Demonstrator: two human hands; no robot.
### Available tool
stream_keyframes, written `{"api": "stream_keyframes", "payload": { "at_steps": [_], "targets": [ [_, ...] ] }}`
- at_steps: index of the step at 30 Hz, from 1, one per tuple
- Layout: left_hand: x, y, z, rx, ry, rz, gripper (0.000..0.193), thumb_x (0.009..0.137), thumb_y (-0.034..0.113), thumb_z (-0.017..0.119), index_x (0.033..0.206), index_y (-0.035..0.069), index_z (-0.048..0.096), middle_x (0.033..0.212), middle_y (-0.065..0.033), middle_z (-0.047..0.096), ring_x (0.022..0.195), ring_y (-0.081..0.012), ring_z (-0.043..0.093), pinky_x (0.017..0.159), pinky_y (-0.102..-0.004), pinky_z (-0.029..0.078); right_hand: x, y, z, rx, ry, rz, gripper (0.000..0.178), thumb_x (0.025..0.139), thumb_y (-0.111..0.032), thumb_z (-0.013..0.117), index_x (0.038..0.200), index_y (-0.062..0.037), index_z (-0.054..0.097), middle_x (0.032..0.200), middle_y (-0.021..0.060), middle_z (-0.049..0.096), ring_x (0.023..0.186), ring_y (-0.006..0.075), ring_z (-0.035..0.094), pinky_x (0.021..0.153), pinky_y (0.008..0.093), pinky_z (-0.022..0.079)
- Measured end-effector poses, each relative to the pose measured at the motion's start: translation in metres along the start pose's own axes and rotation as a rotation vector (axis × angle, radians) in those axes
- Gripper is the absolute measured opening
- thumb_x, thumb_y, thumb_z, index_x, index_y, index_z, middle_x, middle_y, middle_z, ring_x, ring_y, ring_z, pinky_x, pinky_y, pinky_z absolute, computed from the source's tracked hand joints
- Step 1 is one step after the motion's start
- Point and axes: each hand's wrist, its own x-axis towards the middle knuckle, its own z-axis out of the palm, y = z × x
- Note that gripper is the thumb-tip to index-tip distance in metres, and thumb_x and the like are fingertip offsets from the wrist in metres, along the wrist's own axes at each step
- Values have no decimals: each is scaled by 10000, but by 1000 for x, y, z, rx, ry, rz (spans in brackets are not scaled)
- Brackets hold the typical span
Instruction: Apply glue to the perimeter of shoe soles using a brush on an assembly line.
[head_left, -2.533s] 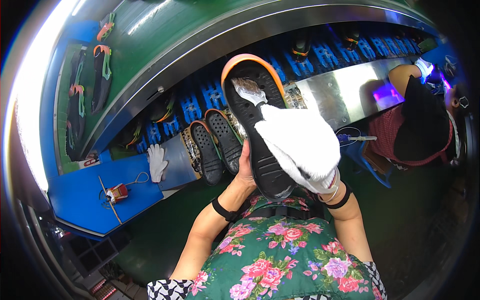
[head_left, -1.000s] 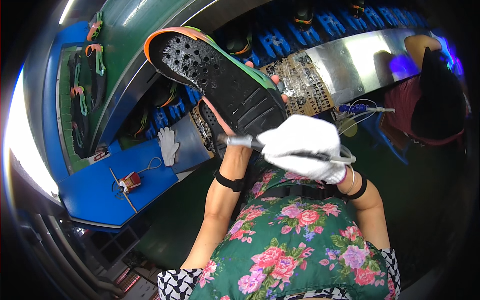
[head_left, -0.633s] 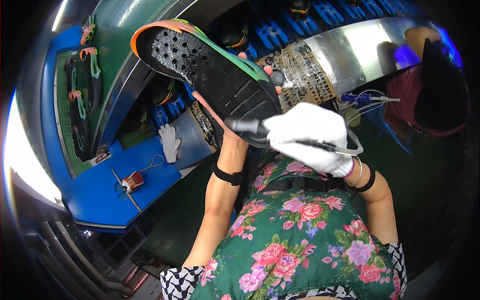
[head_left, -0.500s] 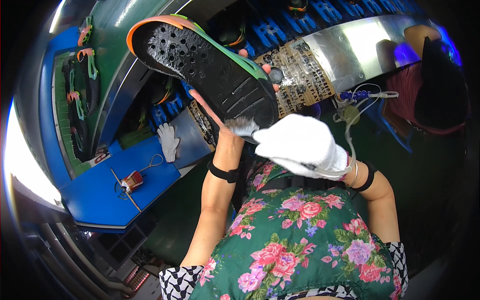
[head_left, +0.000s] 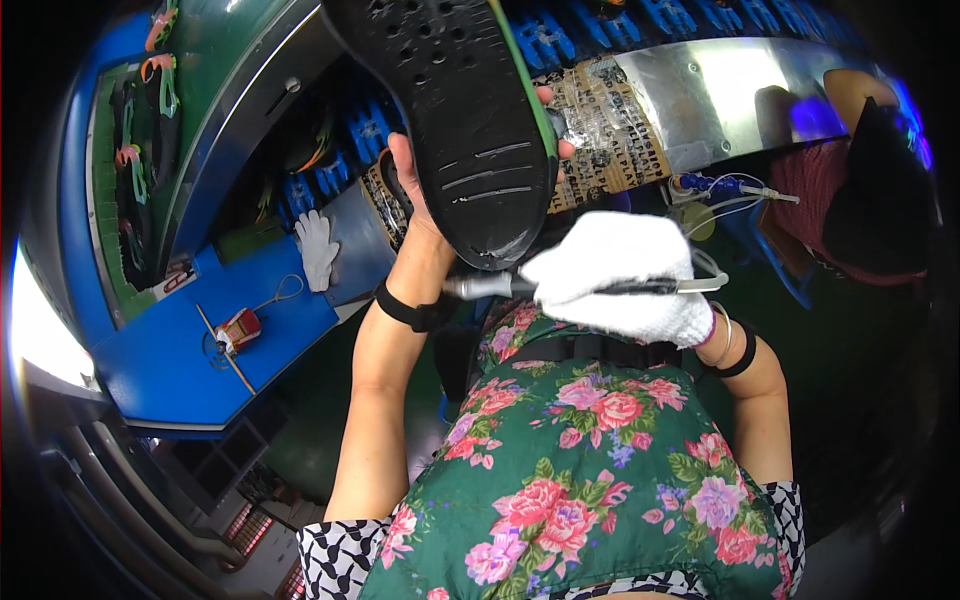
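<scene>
Out beyond the floral apron (head_left: 600,460), the curled left hand (head_left: 412,185) is gripping the black shoe sole (head_left: 480,150) by its sides, while the gloved right hand (head_left: 625,275) is pinching a brush (head_left: 488,287) just beside its near end. Sole's looking light and bendy, probably slick where it's shining, so the side edges are offering the surest hold.
</scene>
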Motion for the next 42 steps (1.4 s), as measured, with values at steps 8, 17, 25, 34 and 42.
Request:
{"api": "stream_keyframes", "payload": {
  "at_steps": [8, 17, 25, 34, 42],
  "targets": [
    [-4, 14, -3, 4, 283, -207, 1124, 831, 734, 692, 1641, 76, 274, 1583, -322, 357, 1202, -583, 587, 1002, -607, 577, -8, 9, 8, -492, -127, -315, 370, 834, -67, 780, 1204, -83, 762, 1199, 123, 754, 968, 286, 724, 793, 391, 597],
    [-13, 28, -11, 105, 488, -266, 655, 961, 436, 621, 1445, 1, 541, 1377, -262, 600, 1129, -388, 693, 939, -491, 620, -3, 3, -5, -589, -117, -278, 328, 845, -69, 782, 1170, -112, 788, 1170, 84, 774, 1021, 257, 737, 823, 373, 594],
    [-3, 40, 10, -59, 372, -394, 393, 978, 238, 629, 1243, -42, 704, 1131, -203, 768, 941, -279, 777, 876, -386, 640, -5, -8, -4, -302, -262, -232, 330, 825, -139, 834, 1146, -90, 778, 1128, 87, 775, 909, 257, 748, 779, 361, 613],
    [1, 44, 10, 80, 384, -472, 392, 969, 257, 652, 1221, -37, 716, 1083, -175, 781, 889, -253, 775, 848, -350, 635, -1, 0, -5, -435, -269, -293, 341, 832, -108, 817, 1169, -84, 772, 1121, 125, 772, 912, 288, 745, 761, 375, 605],
    [-12, 37, -14, -92, 272, -338, 571, 1019, 370, 586, 1446, -9, 578, 1330, -215, 691, 1130, -298, 726, 1021, -416, 577, 6, -4, 0, 2, -72, 125, 136, 774, -12, 857, 900, -41, 815, 968, 129, 799, 857, 235, 758, 775, 346, 600]
  ]
}}
